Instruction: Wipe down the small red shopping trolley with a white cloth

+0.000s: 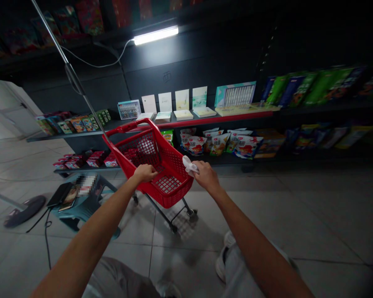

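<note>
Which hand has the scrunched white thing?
The right hand holds the white cloth or tissue beside the red cart; the left hand, opposite, shows none.

cart (pixel 173 160): red, latticed | cloth (pixel 189 164): white | stool (pixel 78 212): teal | shelf-edge strip (pixel 220 120): red | floor tiles (pixel 261 207): grey

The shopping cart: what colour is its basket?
The basket is bright red, best seen in the head view.

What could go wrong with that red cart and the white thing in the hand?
The red cart stands on wheels, so a push might roll it away. It could bump the stool nearby and knock off the things on top. The white cloth or tissue might slip from the right hand's grip.
</note>
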Motion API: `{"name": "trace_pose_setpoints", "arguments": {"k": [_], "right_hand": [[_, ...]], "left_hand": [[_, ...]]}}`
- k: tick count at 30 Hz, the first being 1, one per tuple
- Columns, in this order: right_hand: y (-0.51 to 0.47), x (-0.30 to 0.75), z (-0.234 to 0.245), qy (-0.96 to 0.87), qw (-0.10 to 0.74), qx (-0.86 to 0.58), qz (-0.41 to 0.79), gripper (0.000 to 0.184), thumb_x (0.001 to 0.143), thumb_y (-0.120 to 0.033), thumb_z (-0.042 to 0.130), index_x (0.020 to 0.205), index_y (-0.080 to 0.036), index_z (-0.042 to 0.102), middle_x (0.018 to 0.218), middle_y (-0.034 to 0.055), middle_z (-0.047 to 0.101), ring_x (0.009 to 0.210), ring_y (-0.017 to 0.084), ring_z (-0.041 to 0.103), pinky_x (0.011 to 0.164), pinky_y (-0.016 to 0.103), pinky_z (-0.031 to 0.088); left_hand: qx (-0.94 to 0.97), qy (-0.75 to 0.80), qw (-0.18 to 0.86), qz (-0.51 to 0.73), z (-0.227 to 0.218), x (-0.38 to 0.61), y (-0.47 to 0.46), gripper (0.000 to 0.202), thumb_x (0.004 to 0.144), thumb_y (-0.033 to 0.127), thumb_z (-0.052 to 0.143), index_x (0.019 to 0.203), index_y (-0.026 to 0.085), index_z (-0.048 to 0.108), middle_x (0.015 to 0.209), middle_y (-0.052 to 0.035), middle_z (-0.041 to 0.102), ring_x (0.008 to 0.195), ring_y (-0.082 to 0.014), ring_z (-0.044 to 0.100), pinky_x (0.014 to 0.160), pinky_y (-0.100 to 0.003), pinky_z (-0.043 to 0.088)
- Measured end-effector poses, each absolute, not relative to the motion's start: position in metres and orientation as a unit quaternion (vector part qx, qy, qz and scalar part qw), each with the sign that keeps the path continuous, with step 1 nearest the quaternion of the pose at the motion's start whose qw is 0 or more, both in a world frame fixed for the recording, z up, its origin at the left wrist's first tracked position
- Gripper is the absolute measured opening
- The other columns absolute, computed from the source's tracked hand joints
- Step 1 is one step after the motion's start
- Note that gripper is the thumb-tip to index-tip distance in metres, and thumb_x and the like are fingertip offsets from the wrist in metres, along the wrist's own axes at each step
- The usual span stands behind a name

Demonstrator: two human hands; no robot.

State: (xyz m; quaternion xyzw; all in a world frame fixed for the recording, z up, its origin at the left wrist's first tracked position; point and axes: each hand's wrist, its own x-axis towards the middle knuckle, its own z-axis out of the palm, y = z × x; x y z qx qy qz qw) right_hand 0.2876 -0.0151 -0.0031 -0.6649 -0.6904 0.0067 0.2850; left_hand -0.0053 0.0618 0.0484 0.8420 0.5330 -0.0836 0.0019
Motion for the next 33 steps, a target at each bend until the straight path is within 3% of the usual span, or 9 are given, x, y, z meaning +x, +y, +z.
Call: {"name": "trace_pose_setpoints", "arguments": {"k": [5,11,16,18,20,23,27,30,33], "right_hand": [[-0.033,0.253,0.002,-0.753,0.221,-0.620,0.000,0.015,0.093,-0.029,0.062,0.102,-0.020,0.071,0.112,0.0110,0.070,0.111,0.027,0.055,0.088,0.033,0.046],[-0.055,0.218,0.012,-0.836,0.199,-0.505,0.082,0.018,0.091,-0.033,0.065,0.098,-0.019,0.072,0.108,0.0090,0.072,0.109,0.025,0.058,0.090,0.031,0.044],[-0.045,0.209,0.016,-0.827,0.275,-0.453,0.189,0.040,0.086,-0.023,0.065,0.125,-0.016,0.064,0.117,0.0093,0.071,0.105,0.021,0.063,0.091,0.028,0.044],[-0.039,0.204,0.015,-0.821,0.287,-0.455,0.188,0.039,0.086,-0.020,0.062,0.124,-0.016,0.064,0.115,0.0096,0.072,0.104,0.021,0.065,0.089,0.027,0.045],[-0.031,0.201,0.013,-0.829,0.249,-0.465,0.186,0.029,0.089,-0.020,0.057,0.115,-0.018,0.069,0.110,0.0093,0.074,0.102,0.021,0.067,0.089,0.028,0.046],[-0.017,0.199,0.012,-0.832,0.120,-0.507,0.192,0.028,0.092,-0.026,0.056,0.112,-0.020,0.075,0.112,0.0111,0.076,0.104,0.025,0.071,0.088,0.031,0.050],[0.008,0.193,0.010,-0.797,-0.024,-0.570,0.197,0.035,0.078,-0.023,0.074,0.112,-0.018,0.079,0.115,0.0164,0.077,0.105,0.032,0.074,0.086,0.036,0.055],[0.020,0.192,0.007,-0.770,-0.032,-0.608,0.190,0.039,0.067,-0.010,0.079,0.107,-0.014,0.081,0.109,0.0202,0.077,0.102,0.034,0.075,0.085,0.038,0.057],[0.021,0.206,0.011,-0.746,-0.009,-0.647,0.157,0.037,0.075,-0.009,0.072,0.112,-0.011,0.079,0.112,0.0240,0.075,0.107,0.035,0.073,0.088,0.040,0.056]], "left_hand": [[0.839,0.539,-0.001,-0.077,0.044,-0.004,0.064,0.044,0.091,0.046,0.043,0.083,0.024,0.081,0.088,-0.0099,0.079,0.088,-0.0231,0.074,0.074,-0.026,0.048],[0.845,0.530,-0.010,-0.064,0.038,-0.002,0.065,0.047,0.091,0.046,0.042,0.086,0.022,0.082,0.086,-0.0115,0.078,0.087,-0.0260,0.074,0.073,-0.028,0.048],[0.851,0.522,-0.011,-0.060,0.038,0.003,0.064,0.046,0.090,0.046,0.044,0.085,0.022,0.082,0.085,-0.0114,0.078,0.084,-0.0246,0.074,0.073,-0.028,0.047],[0.852,0.520,-0.012,-0.058,0.039,0.005,0.063,0.045,0.090,0.045,0.043,0.087,0.022,0.082,0.086,-0.0111,0.078,0.085,-0.0241,0.073,0.072,-0.028,0.046],[0.854,0.516,-0.012,-0.056,0.038,0.006,0.062,0.046,0.090,0.045,0.043,0.087,0.022,0.082,0.087,-0.0110,0.079,0.085,-0.0237,0.073,0.072,-0.028,0.045],[0.862,0.503,-0.013,-0.056,0.038,0.008,0.060,0.046,0.091,0.047,0.043,0.085,0.022,0.082,0.088,-0.0109,0.079,0.084,-0.0233,0.072,0.071,-0.028,0.044],[0.874,0.483,-0.017,-0.053,0.039,0.011,0.055,0.046,0.091,0.046,0.043,0.085,0.022,0.081,0.088,-0.0104,0.078,0.083,-0.0230,0.072,0.070,-0.028,0.043],[0.874,0.482,-0.019,-0.056,0.040,0.015,0.052,0.047,0.092,0.047,0.042,0.087,0.022,0.082,0.089,-0.0099,0.079,0.084,-0.0229,0.072,0.071,-0.028,0.044],[0.871,0.488,-0.022,-0.053,0.038,0.019,0.050,0.048,0.094,0.047,0.041,0.089,0.023,0.082,0.092,-0.0095,0.079,0.087,-0.0227,0.073,0.072,-0.028,0.044]]}}
